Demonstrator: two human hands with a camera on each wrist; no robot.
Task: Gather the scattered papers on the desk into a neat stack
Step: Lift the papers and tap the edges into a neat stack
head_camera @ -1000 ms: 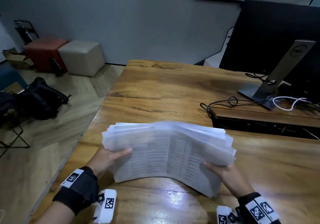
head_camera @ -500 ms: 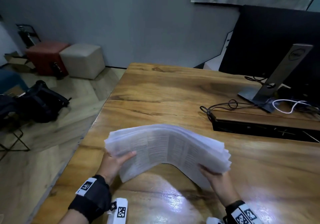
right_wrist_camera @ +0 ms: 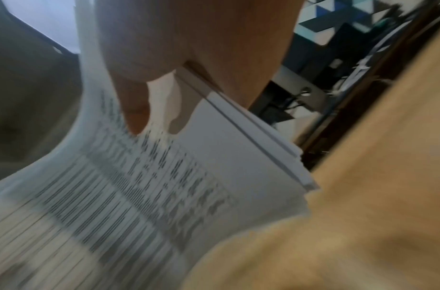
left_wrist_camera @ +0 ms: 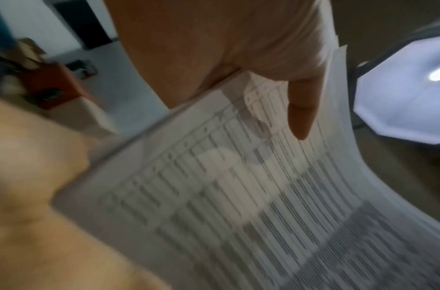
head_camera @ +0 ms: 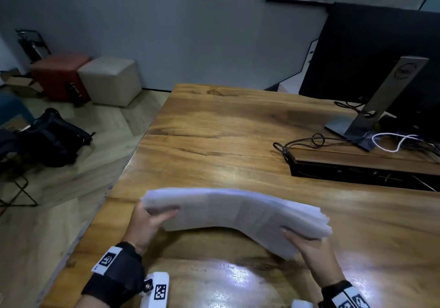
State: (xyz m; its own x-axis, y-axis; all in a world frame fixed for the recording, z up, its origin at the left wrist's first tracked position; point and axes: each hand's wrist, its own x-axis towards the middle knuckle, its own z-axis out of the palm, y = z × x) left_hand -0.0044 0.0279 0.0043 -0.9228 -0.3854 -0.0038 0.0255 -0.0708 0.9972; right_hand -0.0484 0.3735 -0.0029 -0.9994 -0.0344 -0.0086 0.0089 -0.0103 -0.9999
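Observation:
A thick bundle of printed papers (head_camera: 238,212) hangs bowed above the near part of the wooden desk (head_camera: 226,141), its sheets fanned at the right end. My left hand (head_camera: 152,219) grips the bundle's left end, thumb on the near face. My right hand (head_camera: 307,243) grips the right end from below, thumb on the sheets. The left wrist view shows the papers (left_wrist_camera: 238,196) with table print and my left hand (left_wrist_camera: 263,78) pinching them, thumb on the print. In the right wrist view my right hand (right_wrist_camera: 164,78) pinches the papers (right_wrist_camera: 164,186) the same way.
A monitor on a stand (head_camera: 371,107) sits at the desk's far right with tangled cables (head_camera: 316,141) and a low wooden riser (head_camera: 357,164). The desk's left edge (head_camera: 114,188) drops to the floor, where a black bag (head_camera: 52,138) and two cube stools (head_camera: 109,79) stand.
The bundle has tilted flatter and come lower toward the desk, still arched, with both hands keeping their grip at its ends. My view has dipped slightly.

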